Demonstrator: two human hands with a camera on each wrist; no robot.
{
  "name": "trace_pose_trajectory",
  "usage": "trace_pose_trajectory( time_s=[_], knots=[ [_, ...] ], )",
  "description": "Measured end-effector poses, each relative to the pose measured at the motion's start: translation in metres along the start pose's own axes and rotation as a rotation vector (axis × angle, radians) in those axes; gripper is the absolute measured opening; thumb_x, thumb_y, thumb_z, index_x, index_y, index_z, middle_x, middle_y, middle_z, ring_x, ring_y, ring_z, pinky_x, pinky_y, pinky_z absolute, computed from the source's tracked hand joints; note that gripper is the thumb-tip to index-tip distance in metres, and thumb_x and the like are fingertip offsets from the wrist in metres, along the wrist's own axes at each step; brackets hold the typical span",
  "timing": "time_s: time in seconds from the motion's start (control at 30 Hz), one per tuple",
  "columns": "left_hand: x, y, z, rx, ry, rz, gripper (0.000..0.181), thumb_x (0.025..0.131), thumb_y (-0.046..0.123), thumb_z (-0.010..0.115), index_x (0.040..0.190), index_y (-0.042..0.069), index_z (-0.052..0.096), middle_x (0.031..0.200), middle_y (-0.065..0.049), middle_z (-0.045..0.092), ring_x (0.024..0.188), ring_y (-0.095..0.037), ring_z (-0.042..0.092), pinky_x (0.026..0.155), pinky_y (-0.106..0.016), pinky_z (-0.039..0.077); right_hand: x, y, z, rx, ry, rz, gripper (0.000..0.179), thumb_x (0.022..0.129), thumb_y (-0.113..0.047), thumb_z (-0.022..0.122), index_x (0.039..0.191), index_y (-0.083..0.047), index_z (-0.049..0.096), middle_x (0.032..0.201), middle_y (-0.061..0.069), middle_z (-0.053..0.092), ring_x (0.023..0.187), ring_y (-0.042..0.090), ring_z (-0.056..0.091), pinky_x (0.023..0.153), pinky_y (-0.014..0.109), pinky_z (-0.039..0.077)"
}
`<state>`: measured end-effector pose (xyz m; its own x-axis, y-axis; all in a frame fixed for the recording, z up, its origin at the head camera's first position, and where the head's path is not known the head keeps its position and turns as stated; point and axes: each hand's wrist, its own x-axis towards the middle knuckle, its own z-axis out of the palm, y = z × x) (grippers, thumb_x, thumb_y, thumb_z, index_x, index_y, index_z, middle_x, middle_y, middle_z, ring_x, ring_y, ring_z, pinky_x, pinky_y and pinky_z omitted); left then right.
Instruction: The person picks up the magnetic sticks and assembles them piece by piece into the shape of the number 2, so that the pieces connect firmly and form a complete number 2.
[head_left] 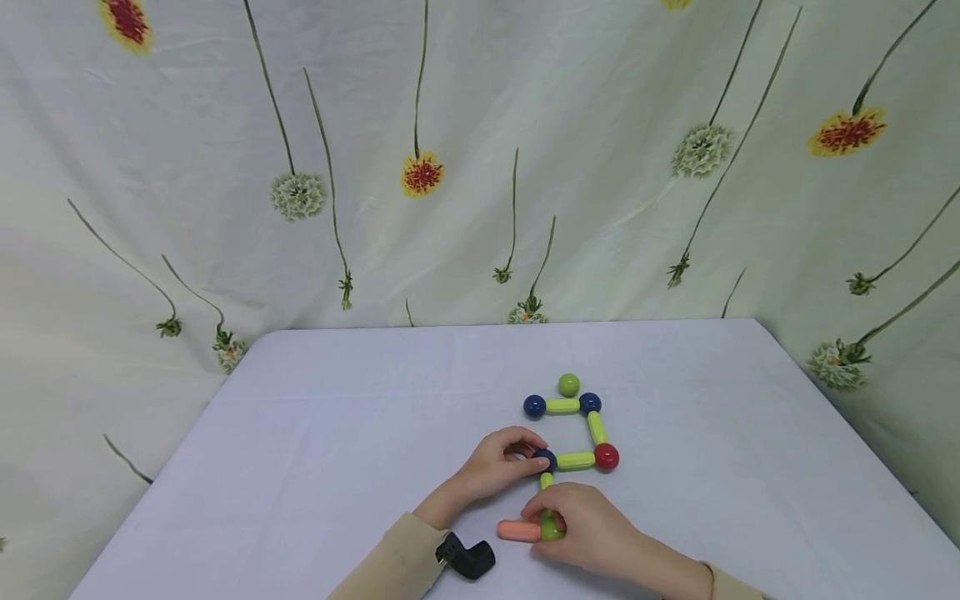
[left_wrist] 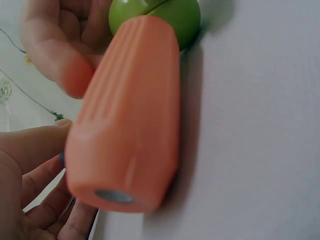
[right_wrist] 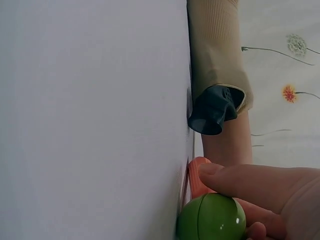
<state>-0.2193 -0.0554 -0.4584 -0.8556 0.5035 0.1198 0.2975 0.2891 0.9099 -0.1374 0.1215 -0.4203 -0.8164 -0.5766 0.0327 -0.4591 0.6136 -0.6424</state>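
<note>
In the head view my left hand (head_left: 495,463) holds a dark blue ball (head_left: 551,461) between thumb and fingers. My right hand (head_left: 592,527) grips a green ball (head_left: 552,528) nearer the table's front. An orange magnetic rod (head_left: 517,531) sticks out leftward from that ball. A yellow-green rod (head_left: 547,481) runs from the blue ball toward the green one, its lower part behind the right fingers. In the left wrist view the orange rod (left_wrist: 127,115) looms large, its metal end showing. The right wrist view has the right thumb (right_wrist: 240,182) over the green ball (right_wrist: 212,220).
From the held blue ball, a yellow-green rod (head_left: 576,461) leads to a red ball (head_left: 606,457). Further rods link up to a blue ball (head_left: 590,403) and another blue ball (head_left: 535,407). A loose-looking green ball (head_left: 569,384) sits behind. The white table (head_left: 375,392) meets a flowered cloth.
</note>
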Motion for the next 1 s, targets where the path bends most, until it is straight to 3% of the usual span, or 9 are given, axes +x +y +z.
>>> trace_pose_trajectory(
  time_s=[0.33,0.67,0.87,1.0],
  knots=[
    [0.0004,0.0002,0.0004,0.01,0.0,0.004,0.022,0.086,0.023,0.069,0.104,0.012,0.067,0.099,0.004,0.062,0.088,-0.011,0.057,0.072,-0.022,0.049,0.0012,0.0033,0.0029,-0.007,0.021,-0.035,0.019,0.077,-0.019,0.077,0.095,-0.018,0.07,0.086,-0.02,0.059,0.076,0.0,0.047,0.068,0.022,0.042],
    [0.0003,-0.0002,-0.001,0.014,-0.002,0.006,0.023,0.086,0.024,0.069,0.105,0.011,0.067,0.1,0.004,0.063,0.089,-0.011,0.057,0.074,-0.022,0.049,0.0027,0.0002,0.0031,-0.227,-0.052,-0.141,0.018,0.088,-0.027,0.066,0.104,-0.018,0.068,0.094,-0.018,0.058,0.086,0.0,0.05,0.08,0.026,0.046],
    [0.0002,-0.0003,-0.0007,0.013,-0.002,-0.002,0.022,0.086,0.024,0.069,0.104,0.012,0.067,0.1,0.004,0.063,0.089,-0.011,0.057,0.074,-0.022,0.049,0.0004,0.0009,0.0036,-0.233,-0.059,-0.169,0.019,0.09,-0.03,0.064,0.106,-0.02,0.065,0.097,-0.017,0.056,0.088,0.0,0.049,0.083,0.027,0.046],
    [0.0001,0.0002,-0.0005,0.006,-0.005,-0.004,0.022,0.086,0.024,0.069,0.104,0.012,0.067,0.101,0.004,0.063,0.089,-0.011,0.057,0.073,-0.022,0.049,-0.0009,0.0041,0.0059,-0.206,-0.018,-0.239,0.018,0.091,-0.029,0.062,0.106,-0.02,0.064,0.098,-0.017,0.056,0.09,0.0,0.049,0.082,0.026,0.045]
  ],
)
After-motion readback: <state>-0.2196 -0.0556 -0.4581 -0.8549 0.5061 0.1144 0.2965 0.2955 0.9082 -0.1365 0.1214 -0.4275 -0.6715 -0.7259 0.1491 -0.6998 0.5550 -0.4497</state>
